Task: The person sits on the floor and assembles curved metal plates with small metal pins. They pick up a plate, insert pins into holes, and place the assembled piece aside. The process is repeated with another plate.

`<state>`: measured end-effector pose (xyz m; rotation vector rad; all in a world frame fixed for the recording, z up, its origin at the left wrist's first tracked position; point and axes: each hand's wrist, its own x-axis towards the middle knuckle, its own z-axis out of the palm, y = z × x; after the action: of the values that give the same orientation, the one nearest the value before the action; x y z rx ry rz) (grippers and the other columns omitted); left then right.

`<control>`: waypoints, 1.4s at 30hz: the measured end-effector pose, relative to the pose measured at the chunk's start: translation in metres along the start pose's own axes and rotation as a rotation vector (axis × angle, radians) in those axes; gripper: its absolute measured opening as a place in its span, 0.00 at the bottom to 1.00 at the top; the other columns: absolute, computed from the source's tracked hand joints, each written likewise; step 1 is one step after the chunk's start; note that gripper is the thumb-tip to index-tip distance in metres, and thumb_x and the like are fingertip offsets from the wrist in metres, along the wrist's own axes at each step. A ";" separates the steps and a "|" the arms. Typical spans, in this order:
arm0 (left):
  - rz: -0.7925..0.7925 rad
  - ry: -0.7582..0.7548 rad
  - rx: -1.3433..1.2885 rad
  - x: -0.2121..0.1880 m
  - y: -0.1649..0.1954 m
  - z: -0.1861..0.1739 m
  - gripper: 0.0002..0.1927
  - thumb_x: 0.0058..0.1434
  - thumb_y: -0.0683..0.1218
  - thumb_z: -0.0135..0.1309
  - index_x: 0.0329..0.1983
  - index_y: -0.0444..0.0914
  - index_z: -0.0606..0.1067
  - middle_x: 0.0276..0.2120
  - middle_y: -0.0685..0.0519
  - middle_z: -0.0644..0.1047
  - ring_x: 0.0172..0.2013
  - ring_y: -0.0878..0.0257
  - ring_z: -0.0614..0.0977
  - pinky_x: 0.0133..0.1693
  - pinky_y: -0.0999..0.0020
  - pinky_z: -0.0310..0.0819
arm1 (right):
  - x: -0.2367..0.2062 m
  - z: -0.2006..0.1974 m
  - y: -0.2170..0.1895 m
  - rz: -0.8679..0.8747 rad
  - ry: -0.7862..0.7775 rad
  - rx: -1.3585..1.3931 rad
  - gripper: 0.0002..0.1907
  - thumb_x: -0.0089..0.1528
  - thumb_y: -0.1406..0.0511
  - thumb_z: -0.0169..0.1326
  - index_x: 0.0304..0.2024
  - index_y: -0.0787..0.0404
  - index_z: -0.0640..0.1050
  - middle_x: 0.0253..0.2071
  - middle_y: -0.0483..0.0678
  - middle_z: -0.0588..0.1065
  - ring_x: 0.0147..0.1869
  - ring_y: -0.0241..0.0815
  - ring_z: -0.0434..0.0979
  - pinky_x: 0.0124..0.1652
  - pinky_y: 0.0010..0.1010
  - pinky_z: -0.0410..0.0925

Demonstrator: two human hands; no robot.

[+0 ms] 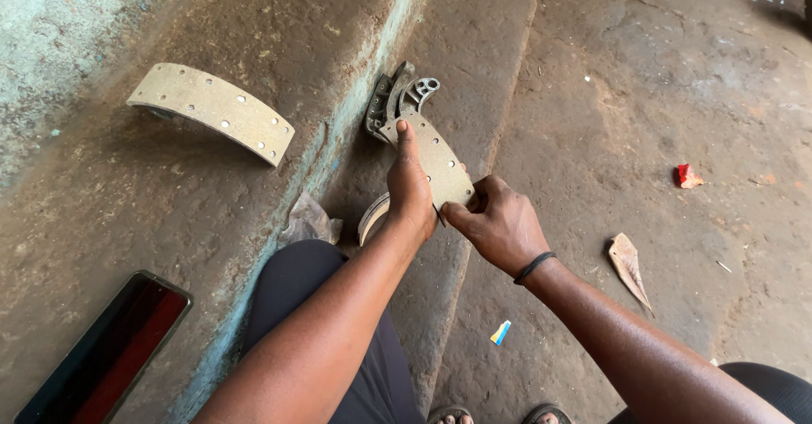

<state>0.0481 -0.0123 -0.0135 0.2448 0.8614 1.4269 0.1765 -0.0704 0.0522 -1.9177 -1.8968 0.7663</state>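
Note:
A curved tan brake lining with rivet holes (437,157) lies on a dark metal brake shoe (397,98) standing on the concrete step. My left hand (408,183) presses on the lining from above, thumb stretched along its surface. My right hand (497,221), with a black band at the wrist, pinches the near end of the lining; a thin dark object shows between the two hands, too small to tell what. A second loose curved lining (216,111) rests on the raised ledge to the left.
A dark phone or tablet (110,352) lies on the ledge at lower left. A crumpled scrap (306,219) sits by my knee. On the dirt floor to the right are a red scrap (687,176), a dry leaf (630,265) and a small blue-yellow piece (501,332).

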 end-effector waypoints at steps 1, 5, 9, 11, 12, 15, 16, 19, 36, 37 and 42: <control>0.017 0.002 -0.003 0.000 0.001 0.001 0.41 0.62 0.72 0.42 0.65 0.38 0.65 0.48 0.47 0.78 0.42 0.57 0.83 0.43 0.60 0.80 | 0.000 0.000 0.001 0.006 -0.011 0.005 0.29 0.53 0.48 0.61 0.38 0.69 0.77 0.27 0.58 0.79 0.31 0.50 0.81 0.35 0.40 0.73; 0.089 -0.026 0.051 -0.007 0.005 0.004 0.37 0.65 0.67 0.46 0.65 0.36 0.67 0.49 0.51 0.77 0.48 0.60 0.81 0.46 0.65 0.78 | 0.001 0.003 0.005 -0.015 -0.039 0.044 0.29 0.56 0.47 0.60 0.37 0.68 0.77 0.27 0.57 0.79 0.31 0.50 0.81 0.33 0.41 0.73; 0.005 -0.095 0.134 -0.020 0.008 0.009 0.34 0.65 0.62 0.49 0.65 0.35 0.67 0.46 0.48 0.73 0.46 0.57 0.77 0.41 0.62 0.76 | 0.000 0.007 0.008 -0.026 -0.023 0.036 0.28 0.59 0.48 0.59 0.41 0.68 0.76 0.29 0.57 0.80 0.32 0.48 0.82 0.35 0.40 0.73; -0.006 -0.041 0.225 -0.029 0.010 0.014 0.35 0.62 0.61 0.48 0.67 0.38 0.63 0.50 0.49 0.73 0.49 0.58 0.77 0.43 0.59 0.78 | 0.000 0.006 0.008 -0.055 -0.022 0.032 0.28 0.61 0.48 0.57 0.44 0.68 0.76 0.31 0.57 0.81 0.34 0.47 0.83 0.36 0.39 0.74; -0.010 -0.013 0.270 -0.033 0.012 0.017 0.35 0.61 0.60 0.48 0.67 0.39 0.60 0.51 0.49 0.72 0.51 0.59 0.77 0.44 0.58 0.79 | 0.001 0.005 0.008 -0.073 -0.024 0.076 0.29 0.62 0.48 0.56 0.47 0.68 0.75 0.34 0.57 0.80 0.35 0.46 0.83 0.37 0.38 0.75; 0.296 0.010 0.156 -0.049 0.021 0.026 0.38 0.66 0.60 0.48 0.68 0.29 0.60 0.55 0.38 0.72 0.54 0.51 0.77 0.52 0.56 0.75 | 0.002 -0.002 0.005 -0.110 -0.022 0.205 0.31 0.65 0.48 0.52 0.57 0.67 0.71 0.40 0.57 0.80 0.38 0.44 0.84 0.39 0.36 0.78; 0.352 0.040 0.146 -0.053 0.027 0.029 0.39 0.66 0.60 0.47 0.71 0.32 0.54 0.58 0.40 0.69 0.57 0.52 0.75 0.55 0.56 0.74 | 0.004 -0.006 0.004 -0.119 -0.007 0.245 0.32 0.65 0.48 0.50 0.60 0.67 0.69 0.42 0.56 0.80 0.38 0.44 0.84 0.39 0.36 0.78; 0.472 0.122 0.125 -0.069 0.053 0.028 0.40 0.66 0.60 0.44 0.74 0.37 0.47 0.63 0.41 0.65 0.63 0.52 0.72 0.61 0.55 0.71 | 0.009 -0.016 0.001 -0.101 0.029 0.301 0.33 0.66 0.48 0.48 0.62 0.66 0.68 0.42 0.56 0.81 0.38 0.43 0.83 0.39 0.34 0.77; 0.763 0.390 0.026 -0.071 0.211 -0.106 0.38 0.71 0.63 0.38 0.73 0.32 0.54 0.68 0.39 0.67 0.68 0.47 0.72 0.66 0.51 0.69 | 0.024 -0.036 0.000 -0.069 -0.044 0.267 0.27 0.66 0.50 0.51 0.55 0.64 0.76 0.40 0.52 0.81 0.39 0.40 0.84 0.38 0.33 0.77; 0.732 0.431 0.005 -0.066 0.212 -0.109 0.37 0.70 0.63 0.39 0.71 0.31 0.57 0.66 0.40 0.70 0.65 0.48 0.74 0.65 0.52 0.72 | 0.025 -0.036 -0.002 -0.068 -0.056 0.249 0.26 0.66 0.50 0.52 0.52 0.65 0.78 0.39 0.53 0.82 0.39 0.40 0.84 0.38 0.33 0.77; 0.640 0.531 -0.008 -0.056 0.210 -0.118 0.32 0.68 0.55 0.47 0.68 0.30 0.63 0.62 0.39 0.76 0.60 0.50 0.83 0.59 0.52 0.79 | 0.026 -0.035 -0.005 -0.106 -0.082 0.151 0.22 0.64 0.52 0.55 0.48 0.64 0.80 0.37 0.51 0.82 0.37 0.39 0.84 0.38 0.33 0.77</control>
<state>-0.1821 -0.0665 0.0575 0.1385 1.2771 2.1468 0.1919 -0.0402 0.0794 -1.7052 -1.9118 0.9393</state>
